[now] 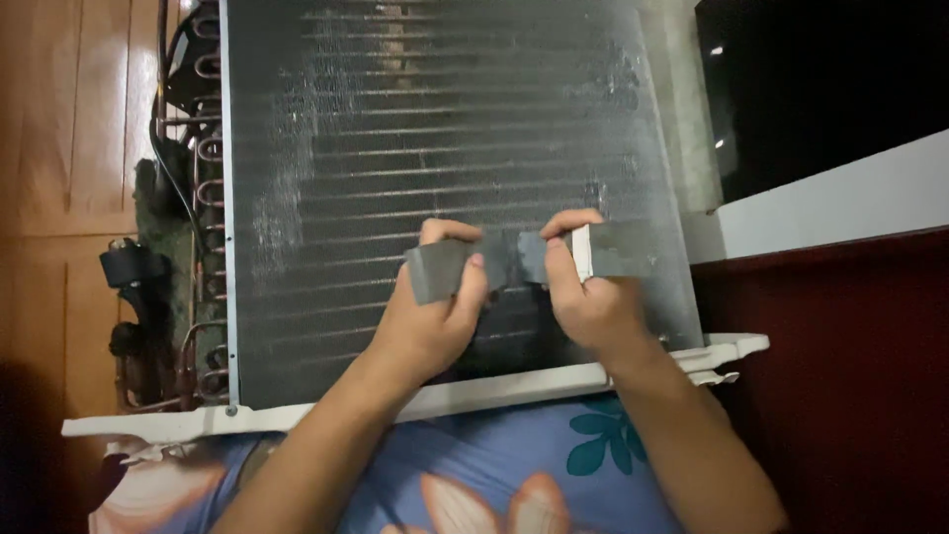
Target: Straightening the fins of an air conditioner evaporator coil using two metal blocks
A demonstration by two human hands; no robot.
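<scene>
a large finned condenser coil (445, 148) is filling most of the view, standing as a broad grey panel of fine vertical fins crossed by many thin horizontal tubes, with paler, scuffed patches showing down its left part and along the top right. it is sitting on a white base tray (326, 410) that is running along its lower edge, and copper pipe bends (203, 168) are looping down its left side beside dark parts over a wooden floor (79, 148). a dark red wall (840, 396) is rising on the right under a white ledge (840, 193). below the tray, blue floral cloth (514, 475) is lying across the person's lap. in front of the lower middle of the coil, both hands are holding a strip of grey tape (514, 259); it is looking dull, slightly creased and matt, stretching sideways between them just before the fins. the left hand (435, 307) is pinching the strip's left end, its thumb and fingers clamped on it. the right hand (583, 287) is gripping the strip further right, fingers closed around it where a pale edge is showing, with the rest of the tape sticking out beyond the hand to the right.
</scene>
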